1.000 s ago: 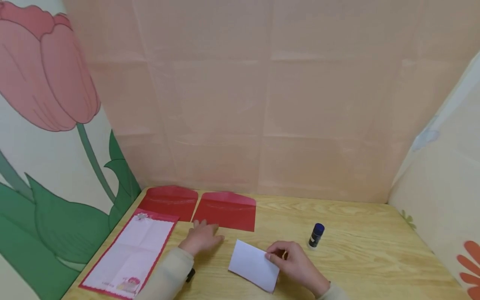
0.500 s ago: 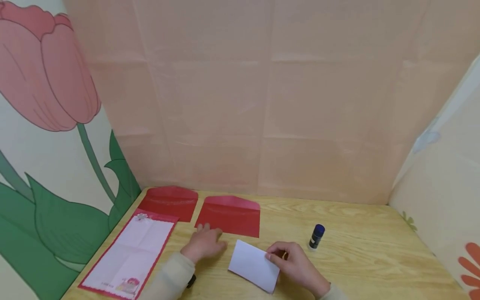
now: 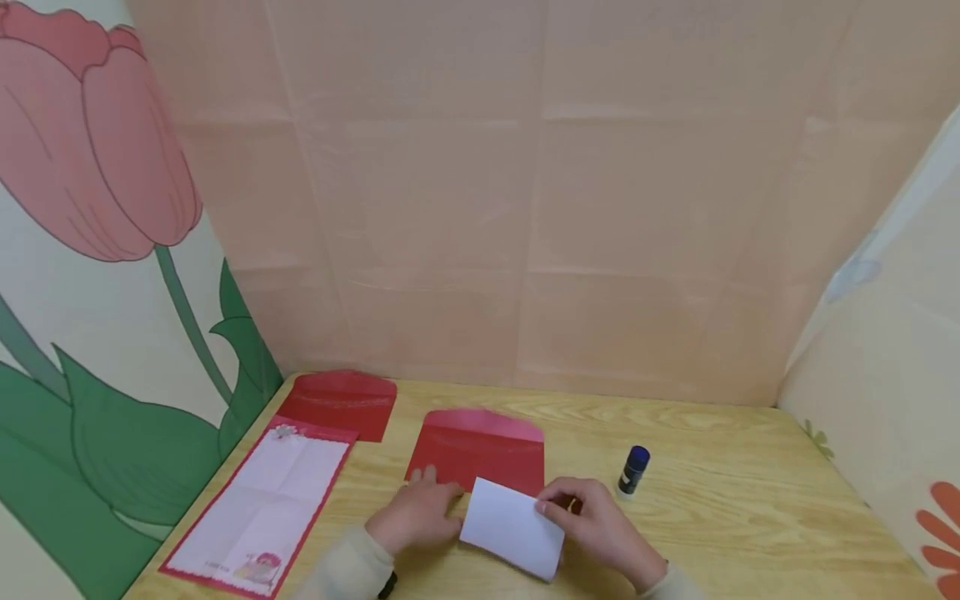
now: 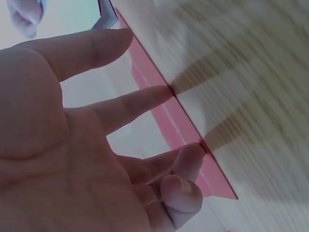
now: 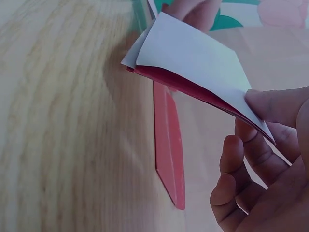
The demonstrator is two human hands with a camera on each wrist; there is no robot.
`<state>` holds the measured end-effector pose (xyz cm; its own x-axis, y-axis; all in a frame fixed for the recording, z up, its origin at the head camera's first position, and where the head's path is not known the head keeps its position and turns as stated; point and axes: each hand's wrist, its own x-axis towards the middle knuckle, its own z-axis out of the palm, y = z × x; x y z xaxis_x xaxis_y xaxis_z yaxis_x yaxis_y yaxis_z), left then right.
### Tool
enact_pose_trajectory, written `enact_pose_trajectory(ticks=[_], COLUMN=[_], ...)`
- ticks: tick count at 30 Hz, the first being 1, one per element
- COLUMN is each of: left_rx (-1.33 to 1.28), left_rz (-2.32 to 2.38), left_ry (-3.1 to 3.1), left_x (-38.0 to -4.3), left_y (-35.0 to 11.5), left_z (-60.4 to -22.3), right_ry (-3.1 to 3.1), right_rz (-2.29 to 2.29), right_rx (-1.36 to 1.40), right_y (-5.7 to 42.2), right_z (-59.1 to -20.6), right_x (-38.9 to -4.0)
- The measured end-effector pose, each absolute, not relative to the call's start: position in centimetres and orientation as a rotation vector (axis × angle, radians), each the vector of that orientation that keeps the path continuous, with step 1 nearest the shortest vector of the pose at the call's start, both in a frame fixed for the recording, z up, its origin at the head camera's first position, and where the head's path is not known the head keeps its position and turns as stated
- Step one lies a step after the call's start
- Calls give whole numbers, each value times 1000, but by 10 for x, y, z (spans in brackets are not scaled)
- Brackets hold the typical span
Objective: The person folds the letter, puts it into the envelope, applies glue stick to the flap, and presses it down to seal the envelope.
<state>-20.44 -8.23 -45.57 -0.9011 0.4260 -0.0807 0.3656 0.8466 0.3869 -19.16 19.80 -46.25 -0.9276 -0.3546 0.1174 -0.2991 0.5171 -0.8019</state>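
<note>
My right hand (image 3: 603,527) pinches a folded sheet of paper (image 3: 510,529) at its right edge. White on the outside, the sheet shows red between its folds in the right wrist view (image 5: 193,55). My left hand (image 3: 420,515) rests its extended fingertips on the near edge of a red envelope (image 3: 480,454) with its flap opened away from me. In the left wrist view, two fingertips touch that envelope's edge (image 4: 186,128), while other fingers are partly bent. The folded sheet overlaps the envelope's near right corner in the head view.
A second red envelope (image 3: 341,407) lies at the back left. In front of it is a long white sheet with a red border (image 3: 262,500). A glue stick with a blue cap (image 3: 633,471) stands on the wooden table (image 3: 750,508) to the right.
My left hand has slid the nearer red envelope toward me and to the right, away from the second envelope. My right hand still pinches the folded sheet, almost in place.
</note>
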Motion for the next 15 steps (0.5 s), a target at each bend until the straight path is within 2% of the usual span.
enact_pose_trajectory(ticks=[6, 15], left_rx=[659, 577], left_rz=[469, 460], left_ry=[2866, 2738], left_x=[-190, -177], left_y=[-76, -69], left_z=[-452, -447], right_ry=[2707, 2732], right_rz=[-1437, -1524], right_rx=[-665, -611], right_y=[201, 209], right_z=[-463, -451], right_x=[-193, -198])
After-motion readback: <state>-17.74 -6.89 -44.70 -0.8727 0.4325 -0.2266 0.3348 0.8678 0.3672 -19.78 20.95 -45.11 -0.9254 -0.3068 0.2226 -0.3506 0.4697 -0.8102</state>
